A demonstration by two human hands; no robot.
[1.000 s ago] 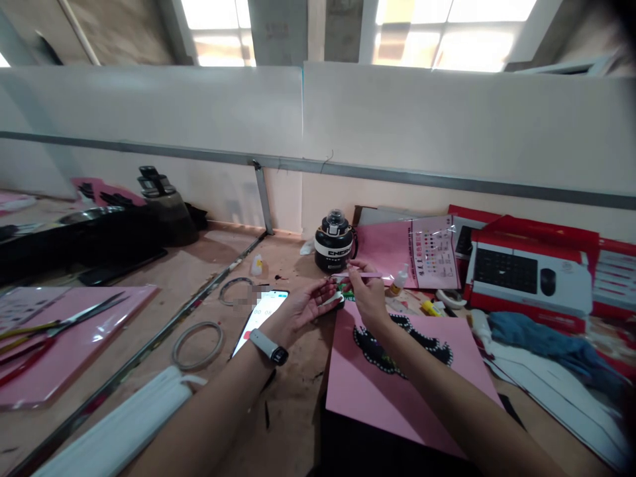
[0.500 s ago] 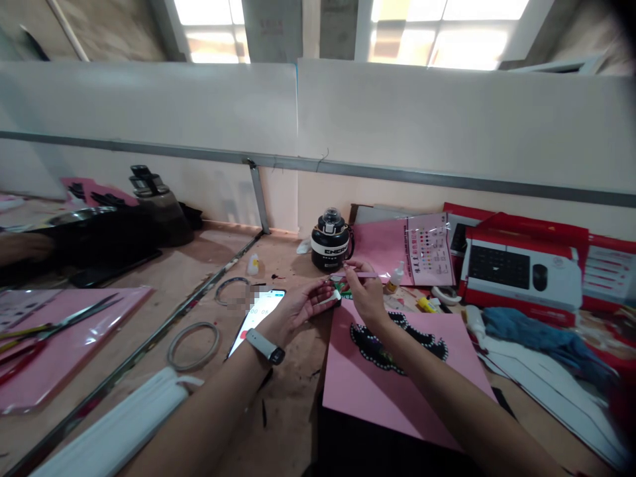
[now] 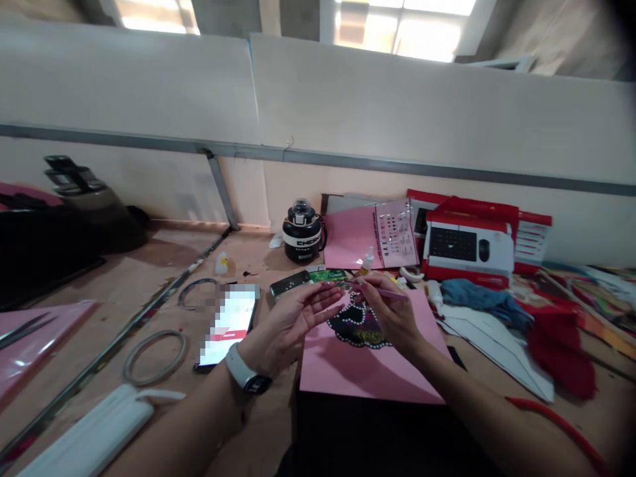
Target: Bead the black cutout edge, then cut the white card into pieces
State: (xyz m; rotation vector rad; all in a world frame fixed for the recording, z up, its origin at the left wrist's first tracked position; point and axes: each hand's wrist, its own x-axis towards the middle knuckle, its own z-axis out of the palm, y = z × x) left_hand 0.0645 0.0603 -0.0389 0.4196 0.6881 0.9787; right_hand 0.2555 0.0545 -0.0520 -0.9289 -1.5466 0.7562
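Note:
My left hand (image 3: 298, 317) is palm up with its fingers stretched out, left of the pink sheet. Whether tiny pieces lie on its fingers I cannot make out. My right hand (image 3: 390, 317) pinches slim pink tweezers (image 3: 395, 294), their tip close to the left fingertips. Below both hands lies a pink sheet (image 3: 338, 377), bearing a black shape edged with white beads (image 3: 365, 333) and a gold and purple patch. My right hand and wrist hide part of it. A dark box-like object (image 3: 288, 283) rests just beyond my left hand.
A lit phone (image 3: 228, 321), a grey ring (image 3: 134, 364) and a white folded item (image 3: 94, 430) lie to the left. A black bottle (image 3: 302, 238), a small dropper bottle (image 3: 368, 261) and a keyboard box (image 3: 467, 248) stand behind. Blue cloth (image 3: 481, 295) lies to the right.
The view has turned right. Both hands have moved nearer the pink sheet, with the tweezers still in my right hand. The beaded shape's gold and purple patch shows more now.

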